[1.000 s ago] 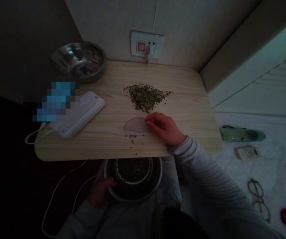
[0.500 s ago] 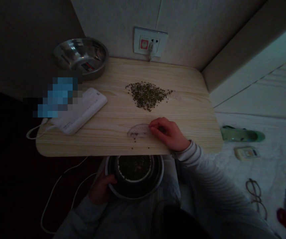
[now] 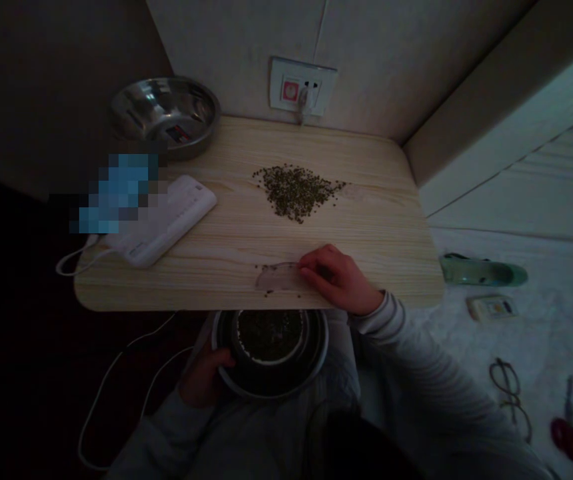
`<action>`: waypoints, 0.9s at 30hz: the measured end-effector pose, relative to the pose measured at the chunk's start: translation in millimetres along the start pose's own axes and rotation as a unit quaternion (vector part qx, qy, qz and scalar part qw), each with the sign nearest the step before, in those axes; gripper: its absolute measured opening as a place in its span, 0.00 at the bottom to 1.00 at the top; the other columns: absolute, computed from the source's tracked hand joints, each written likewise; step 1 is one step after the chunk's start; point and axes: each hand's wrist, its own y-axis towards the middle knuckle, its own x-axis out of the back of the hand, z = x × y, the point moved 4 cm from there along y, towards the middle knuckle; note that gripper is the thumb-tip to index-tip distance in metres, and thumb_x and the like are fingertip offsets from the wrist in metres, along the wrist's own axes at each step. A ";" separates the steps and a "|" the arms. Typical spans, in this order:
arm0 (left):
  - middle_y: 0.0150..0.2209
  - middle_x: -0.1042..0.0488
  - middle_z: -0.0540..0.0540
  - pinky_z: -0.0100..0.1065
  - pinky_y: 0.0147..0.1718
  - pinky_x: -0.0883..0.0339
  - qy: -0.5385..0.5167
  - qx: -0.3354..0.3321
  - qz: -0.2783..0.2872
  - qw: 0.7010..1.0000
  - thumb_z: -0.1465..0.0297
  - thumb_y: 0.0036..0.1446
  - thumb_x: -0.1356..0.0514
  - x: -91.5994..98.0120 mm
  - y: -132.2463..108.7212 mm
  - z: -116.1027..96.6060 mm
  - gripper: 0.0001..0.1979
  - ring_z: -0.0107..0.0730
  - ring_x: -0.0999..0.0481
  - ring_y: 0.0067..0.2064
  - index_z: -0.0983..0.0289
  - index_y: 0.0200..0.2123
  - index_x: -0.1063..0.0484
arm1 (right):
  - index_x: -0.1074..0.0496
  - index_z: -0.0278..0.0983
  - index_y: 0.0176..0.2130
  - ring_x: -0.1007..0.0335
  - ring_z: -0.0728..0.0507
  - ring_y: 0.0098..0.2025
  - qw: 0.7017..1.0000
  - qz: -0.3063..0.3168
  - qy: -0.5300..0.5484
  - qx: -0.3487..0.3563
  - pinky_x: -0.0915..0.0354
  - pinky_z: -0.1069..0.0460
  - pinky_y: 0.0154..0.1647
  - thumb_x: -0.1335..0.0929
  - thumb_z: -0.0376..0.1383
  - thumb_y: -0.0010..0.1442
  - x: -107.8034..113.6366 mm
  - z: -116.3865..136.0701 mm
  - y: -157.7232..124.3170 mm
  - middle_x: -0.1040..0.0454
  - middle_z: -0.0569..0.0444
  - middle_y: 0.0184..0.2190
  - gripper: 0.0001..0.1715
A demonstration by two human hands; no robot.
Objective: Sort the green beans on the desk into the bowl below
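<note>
My right hand (image 3: 339, 279) rests on the wooden table (image 3: 386, 220) near its front edge, fingers pinched on a clear half-round plastic protractor (image 3: 275, 275). A few small dark green beans lie along the protractor's near side. A larger pile of the same beans (image 3: 296, 190) sits in the table's middle. Below the table's edge, my left hand (image 3: 201, 381) grips the rim of a steel bowl (image 3: 270, 353) that holds beans.
An empty steel bowl (image 3: 165, 119) stands at the back left. A white power bank (image 3: 159, 221) with a cable lies at the left. A wall socket (image 3: 302, 87) is behind. On the bed to the right lie a bottle (image 3: 484, 272), glasses (image 3: 510, 393) and scissors (image 3: 566, 433).
My right hand has dragged the protractor toward the table's front edge, pushing the loose beans along with it. My left hand stays on the bowl.
</note>
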 end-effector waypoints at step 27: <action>0.38 0.25 0.52 0.29 0.38 0.37 -0.016 -0.002 0.005 1.000 0.81 0.30 0.44 -0.5 0.2 -1.3 0.29 0.37 0.33 0.48 0.66 0.43 0.36 | 0.34 0.35 0.33 0.38 0.51 0.26 0.986 -0.075 0.069 -0.132 0.40 0.55 0.27 0.37 0.36 0.56 1.1 -10.6 -19.3 0.34 0.55 0.24 0.06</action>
